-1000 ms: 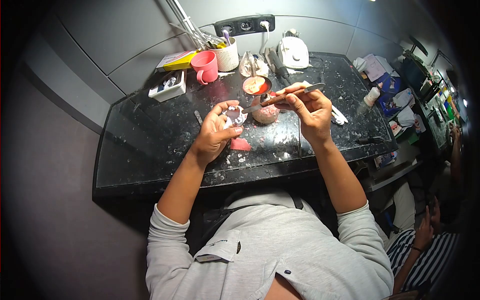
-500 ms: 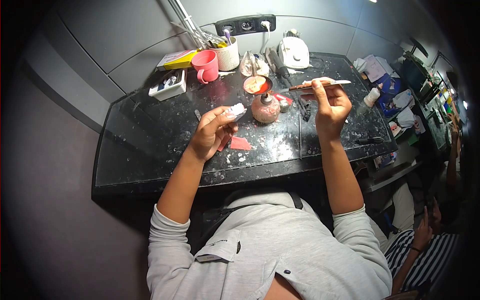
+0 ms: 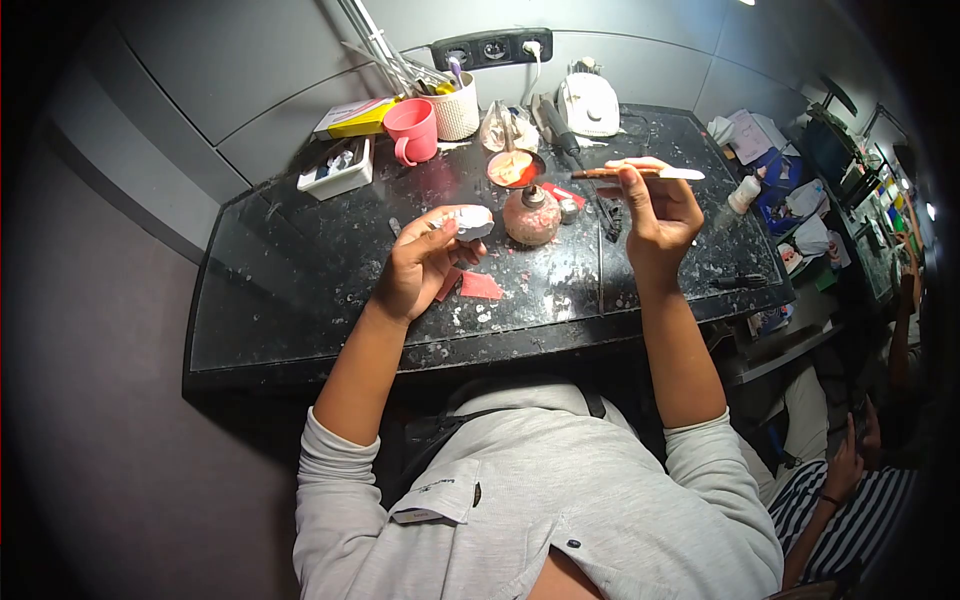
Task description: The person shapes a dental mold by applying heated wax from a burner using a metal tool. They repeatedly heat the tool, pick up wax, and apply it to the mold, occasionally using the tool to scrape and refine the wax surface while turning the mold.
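Note:
My left hand [image 3: 420,262] holds a small white plaster-like piece [image 3: 473,223] between thumb and fingers, above the black table. My right hand [image 3: 660,215] grips a thin tool [image 3: 640,173] with a brown handle and a pale flat end; it lies roughly level, its dark tip toward the left. Between the hands stands a round glass burner [image 3: 532,218] with a metal neck. Behind it is a small pan [image 3: 515,169] with red and pale material. Pink sheet pieces [image 3: 481,287] lie beside my left hand.
A pink mug [image 3: 411,132], a woven cup [image 3: 456,110] of tools, a white tray [image 3: 338,172] and a white device [image 3: 588,104] stand at the back of the black table [image 3: 300,300]. A small bottle [image 3: 744,194] is at the right. Another person's hand [image 3: 846,470] shows at lower right.
The white piece has been turned in my left hand, showing a different side. The tool in my right hand has tilted slightly.

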{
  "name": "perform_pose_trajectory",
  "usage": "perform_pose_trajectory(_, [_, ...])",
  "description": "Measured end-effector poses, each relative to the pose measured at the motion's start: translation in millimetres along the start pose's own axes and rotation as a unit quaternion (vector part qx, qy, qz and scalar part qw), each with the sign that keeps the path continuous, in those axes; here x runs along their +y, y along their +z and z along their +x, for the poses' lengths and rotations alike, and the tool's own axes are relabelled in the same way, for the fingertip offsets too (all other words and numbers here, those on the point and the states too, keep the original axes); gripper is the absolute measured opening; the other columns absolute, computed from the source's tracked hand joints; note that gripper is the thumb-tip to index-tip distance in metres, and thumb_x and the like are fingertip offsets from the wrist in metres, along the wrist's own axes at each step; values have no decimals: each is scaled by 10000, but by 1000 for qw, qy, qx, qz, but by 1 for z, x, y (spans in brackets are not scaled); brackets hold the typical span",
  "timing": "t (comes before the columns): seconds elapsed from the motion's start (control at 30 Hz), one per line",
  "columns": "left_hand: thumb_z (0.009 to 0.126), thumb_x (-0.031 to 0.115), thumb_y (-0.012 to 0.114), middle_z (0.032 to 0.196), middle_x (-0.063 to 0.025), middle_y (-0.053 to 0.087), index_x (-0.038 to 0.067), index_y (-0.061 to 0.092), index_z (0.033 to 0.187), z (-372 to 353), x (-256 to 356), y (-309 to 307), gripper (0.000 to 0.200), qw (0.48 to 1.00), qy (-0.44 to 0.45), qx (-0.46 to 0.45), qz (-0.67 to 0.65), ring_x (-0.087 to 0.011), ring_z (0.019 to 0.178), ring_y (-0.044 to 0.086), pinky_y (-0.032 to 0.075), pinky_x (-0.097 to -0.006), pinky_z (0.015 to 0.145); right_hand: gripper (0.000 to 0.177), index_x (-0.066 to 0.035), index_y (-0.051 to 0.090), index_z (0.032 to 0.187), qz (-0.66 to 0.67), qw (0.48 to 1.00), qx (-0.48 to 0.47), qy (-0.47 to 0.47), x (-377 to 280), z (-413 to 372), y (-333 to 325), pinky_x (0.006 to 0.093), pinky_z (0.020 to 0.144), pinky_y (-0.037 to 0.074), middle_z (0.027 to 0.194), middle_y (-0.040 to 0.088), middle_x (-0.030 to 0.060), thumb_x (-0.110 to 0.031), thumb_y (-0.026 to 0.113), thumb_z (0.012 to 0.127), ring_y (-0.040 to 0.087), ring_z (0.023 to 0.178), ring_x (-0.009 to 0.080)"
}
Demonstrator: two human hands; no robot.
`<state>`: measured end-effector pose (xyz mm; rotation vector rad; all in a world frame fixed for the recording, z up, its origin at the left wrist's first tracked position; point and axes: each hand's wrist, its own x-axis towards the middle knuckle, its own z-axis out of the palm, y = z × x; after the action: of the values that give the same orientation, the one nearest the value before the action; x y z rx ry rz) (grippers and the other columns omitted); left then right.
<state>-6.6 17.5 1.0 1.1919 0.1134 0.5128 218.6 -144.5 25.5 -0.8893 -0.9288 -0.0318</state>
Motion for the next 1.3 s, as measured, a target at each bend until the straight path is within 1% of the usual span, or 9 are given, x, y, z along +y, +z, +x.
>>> perform_pose_trajectory(0.17, [1004,281,525,1139,-159,666,-76,549,1287,-1,-1,-1,457,1000,3,-10,-7,-224,969,642,492,-358,885,73,62,641,1009,4,1000,-16,21,0,1,-3,309,710,621,904,723,151,19,627,952,715,816,177])
perform_pose_trajectory(0.33, [1009,272,529,1159,-155,664,-69,553,1287,0,-4,-2,441,1000,-2,-21,-5,-221,992,638,488,-364,907,97,99,616,1021,100,987,-113,51,-2,-8,6,361,754,653,1001,701,198,30,622,952,723,907,238])
perform_pose_trajectory(0.43, [1010,275,530,1168,-153,663,-66,555,1286,1,-4,-2,440,1000,-4,-23,-2,-219,1005,636,486,-364,916,87,100,610,1022,97,984,-138,52,0,-12,10,357,757,651,1005,698,199,55,614,948,721,915,233])
perform_pose_trajectory(0.57, [1014,273,523,1166,-155,663,-65,557,1283,1,-4,0,433,1000,-6,-21,-13,-218,1001,637,486,-364,918,59,105,583,982,120,979,-150,73,-1,-12,12,360,766,651,1038,686,210,81,614,938,716,931,236])
perform_pose_trajectory(0.8, [1020,266,509,1146,-160,672,-69,567,1263,2,-6,-2,418,999,-3,-28,-24,-227,992,641,491,-371,915,62,99,552,922,110,983,-136,55,2,-13,11,359,765,653,1052,680,221,79,608,942,717,929,240])
perform_pose_trajectory(0.9, [1023,260,504,1131,-163,678,-69,582,1242,1,-5,0,403,999,-5,-21,-26,-231,972,645,495,-378,903,50,102,567,949,109,983,-138,61,2,-14,12,358,768,653,1057,681,220,81,610,939,717,929,235])
perform_pose_trajectory(1.13, [1032,271,488,1086,-174,690,-69,601,1210,1,-7,-3,400,999,-11,-6,-47,-251,936,651,499,-386,890,129,97,615,1073,110,979,-163,59,-1,-14,11,343,805,622,999,707,179,52,613,952,717,935,230])
perform_pose_trajectory(1.23, [1042,319,461,1060,-172,693,-62,617,1174,2,-7,-2,433,998,-19,-16,-57,-248,923,638,500,-372,848,129,93,619,1072,123,977,-159,66,-4,-13,11,337,795,620,982,711,173,28,614,961,718,929,225])
perform_pose_trajectory(1.3, [1057,400,387,907,-173,679,-31,611,1143,3,-5,2,494,994,-70,20,-85,-202,715,595,483,-310,661,125,91,621,1064,132,977,-154,72,-6,-11,10,333,781,623,977,712,172,16,615,964,719,921,222])
